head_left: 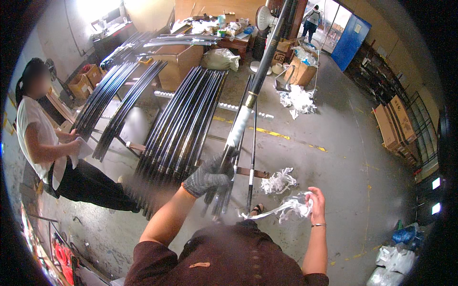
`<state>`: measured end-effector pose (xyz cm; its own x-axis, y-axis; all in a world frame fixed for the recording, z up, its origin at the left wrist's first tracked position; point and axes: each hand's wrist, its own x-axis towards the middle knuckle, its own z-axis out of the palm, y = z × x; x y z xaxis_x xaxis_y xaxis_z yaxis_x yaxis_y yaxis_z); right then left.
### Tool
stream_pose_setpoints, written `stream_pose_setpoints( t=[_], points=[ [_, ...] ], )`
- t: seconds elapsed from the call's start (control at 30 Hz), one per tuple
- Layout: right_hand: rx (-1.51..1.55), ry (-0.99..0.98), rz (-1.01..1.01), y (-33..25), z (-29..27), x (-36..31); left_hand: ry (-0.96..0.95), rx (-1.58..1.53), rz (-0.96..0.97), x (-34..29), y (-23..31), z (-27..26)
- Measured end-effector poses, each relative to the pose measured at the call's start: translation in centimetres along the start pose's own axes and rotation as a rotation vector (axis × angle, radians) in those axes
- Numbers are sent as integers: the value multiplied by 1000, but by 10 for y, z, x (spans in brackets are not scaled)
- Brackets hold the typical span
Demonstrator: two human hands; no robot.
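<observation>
Held item: a long dark pole (265, 66), with a white section (240, 125) above the grip. It slants from the wearer's front toward the upper right, crossing in view over the right half of a white notched rail (238, 109).

Left hand (207, 177): grey knitted glove, fingers closed around the pole just below the white section. Cannot tell whether neighbouring poles are also inside the grip.

Right hand (317, 206): bare, bracelet at the wrist; fingers curled, pinching a tangle of white strips (292, 208). One strand trails left toward the lower end of the pole group.

Beside the pole: a broad row of dark poles (183, 119) lies across the left part of the notched rail, its near ends fanning toward the wearer. A second heap of white strips (278, 181) lies on the floor at the right end of a wooden crossbar (255, 172).

Left: a co-worker (38, 128) in a white top holds something pale next to further poles (102, 97).

Farther out: large open carton (179, 71); cluttered table (235, 43), a fan (263, 18) off its right edge; another white heap (299, 100); blue door (351, 43); flat cartons (396, 121) along the right wall.
</observation>
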<state>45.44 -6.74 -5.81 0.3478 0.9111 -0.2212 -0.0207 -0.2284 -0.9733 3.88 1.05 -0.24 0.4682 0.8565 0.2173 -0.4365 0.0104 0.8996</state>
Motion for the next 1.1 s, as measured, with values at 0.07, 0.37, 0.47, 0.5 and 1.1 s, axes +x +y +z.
stream_pose_setpoints(
  t=[0.07,0.37,0.47,0.5,1.1],
  points=[
    [-111,-53,24,-17,13,5,29,4,-136,7,12,-7],
    [-413,-512,-528,-119,187,-23,78,14,-169,12,4,14],
    [-574,-508,-556,-128,221,-28,88,-36,-286,12,15,20],
    [-547,-490,-610,-133,227,-31,100,-10,-273,13,15,20],
    [-360,-527,-814,-124,237,-39,31,151,4,27,-16,-3]
  ],
)
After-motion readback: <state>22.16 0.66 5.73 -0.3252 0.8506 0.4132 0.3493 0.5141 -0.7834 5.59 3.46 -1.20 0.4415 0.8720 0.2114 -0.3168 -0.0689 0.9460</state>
